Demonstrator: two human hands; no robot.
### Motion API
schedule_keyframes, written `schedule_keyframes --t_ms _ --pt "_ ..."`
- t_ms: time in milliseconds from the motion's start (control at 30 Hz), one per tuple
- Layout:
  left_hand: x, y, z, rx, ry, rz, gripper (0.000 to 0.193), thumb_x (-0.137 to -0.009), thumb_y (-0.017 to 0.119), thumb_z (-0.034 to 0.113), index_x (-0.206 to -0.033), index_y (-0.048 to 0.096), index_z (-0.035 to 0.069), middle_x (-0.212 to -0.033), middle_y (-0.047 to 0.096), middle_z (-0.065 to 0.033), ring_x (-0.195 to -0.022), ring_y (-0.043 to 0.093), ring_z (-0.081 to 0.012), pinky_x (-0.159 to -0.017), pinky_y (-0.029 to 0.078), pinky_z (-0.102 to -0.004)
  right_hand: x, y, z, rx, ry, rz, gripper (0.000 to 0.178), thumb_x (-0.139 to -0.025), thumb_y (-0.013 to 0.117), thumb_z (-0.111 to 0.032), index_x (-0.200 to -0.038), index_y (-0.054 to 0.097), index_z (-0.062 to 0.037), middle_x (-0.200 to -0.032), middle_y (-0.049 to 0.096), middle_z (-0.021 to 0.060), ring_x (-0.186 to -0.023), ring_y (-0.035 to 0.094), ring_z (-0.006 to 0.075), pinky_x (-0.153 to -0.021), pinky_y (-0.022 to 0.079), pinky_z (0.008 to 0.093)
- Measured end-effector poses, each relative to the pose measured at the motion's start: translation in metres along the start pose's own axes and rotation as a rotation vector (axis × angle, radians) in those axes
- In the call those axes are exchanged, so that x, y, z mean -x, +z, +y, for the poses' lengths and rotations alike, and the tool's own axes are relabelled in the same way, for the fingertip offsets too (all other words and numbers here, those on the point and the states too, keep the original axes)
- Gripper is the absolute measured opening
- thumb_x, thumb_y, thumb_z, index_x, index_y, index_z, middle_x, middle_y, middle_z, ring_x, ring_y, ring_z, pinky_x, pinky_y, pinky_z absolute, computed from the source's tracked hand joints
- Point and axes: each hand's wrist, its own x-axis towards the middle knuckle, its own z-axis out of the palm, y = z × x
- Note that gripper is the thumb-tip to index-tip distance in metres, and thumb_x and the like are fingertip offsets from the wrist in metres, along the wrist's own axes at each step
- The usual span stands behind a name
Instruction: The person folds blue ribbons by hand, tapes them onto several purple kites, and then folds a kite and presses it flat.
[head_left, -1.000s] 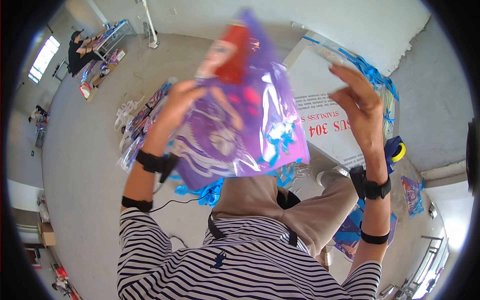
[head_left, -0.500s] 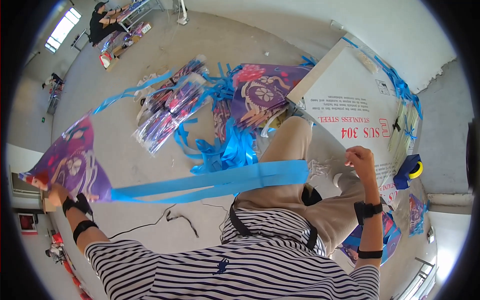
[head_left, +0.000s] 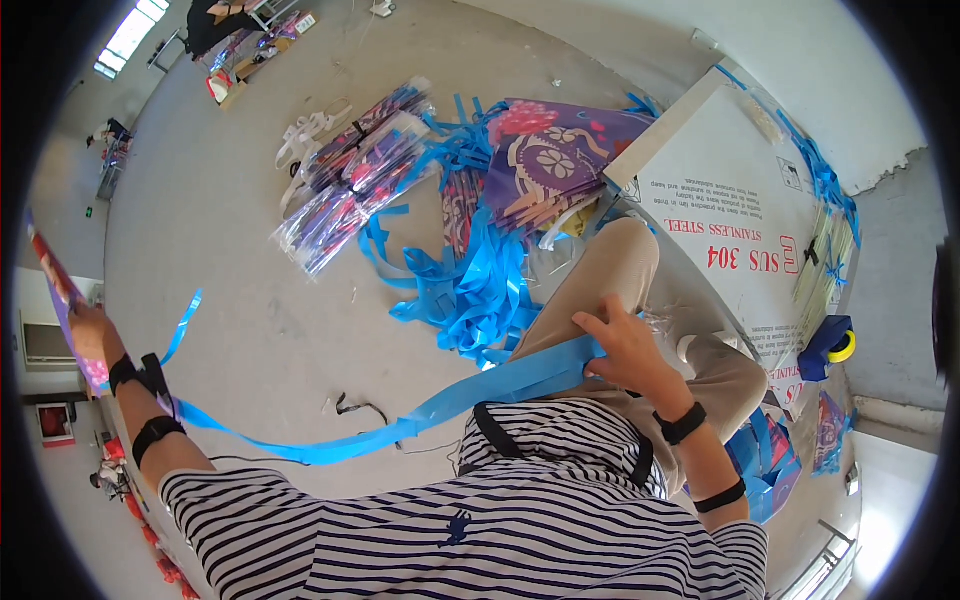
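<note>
At the far left my left hand [head_left: 92,335] is closed on a purple printed kite [head_left: 58,290], seen nearly edge-on. From it a wide blue ribbon tail [head_left: 420,420] sags across to my lap. A second blue strip [head_left: 183,325] hangs loose by my left forearm. Over my thigh, my right hand [head_left: 635,350] has its fingers spread, with thumb and forefinger on either side of the ribbon's end. Whether they press on it is hard to see.
Ahead on the floor lie a blue ribbon heap [head_left: 475,310], clear-wrapped bundles [head_left: 355,185] and stacked purple kites [head_left: 560,165]. A large white board [head_left: 700,200] stands at my right, with thin rods [head_left: 815,260] and a yellow tape roll [head_left: 842,346]. A black cord [head_left: 350,405] lies nearby.
My right hand has come down and left from above the board to the ribbon's end. The kite in my left hand has turned edge-on, and the ribbon has slackened into a curve.
</note>
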Motion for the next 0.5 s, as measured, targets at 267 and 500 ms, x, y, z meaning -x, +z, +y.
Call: schedule_keyframes --t_ms 267,500 --pt "0.052 0.031 0.166 0.097 0.154 -0.035 0.044 -0.096 0.053 0.053 -0.099 0.071 0.014 -0.086 0.072 -0.0177 -0.074 0.069 -0.0406 -0.065 0.053 -0.0515 -0.077 0.057 -0.03 -0.264 -0.068 0.142 0.029 -0.077 0.061 0.001 -0.106 0.064 -0.0047 -0.105 0.059 0.0172 -0.088 0.064 0.0382 -0.073 0.053 0.047" --pt "0.14 0.004 0.352 0.54 0.386 -0.175 0.034 -0.097 0.056 0.038 -0.098 0.069 0.006 -0.089 0.07 -0.0219 -0.08 0.068 -0.0432 -0.069 0.053 -0.0506 -0.13 0.088 -0.067 -0.699 -0.323 0.001 0.044 -0.081 0.067 0.001 -0.124 0.061 0.0 -0.122 0.062 0.0178 -0.104 0.065 0.0331 -0.086 0.054 0.0374"
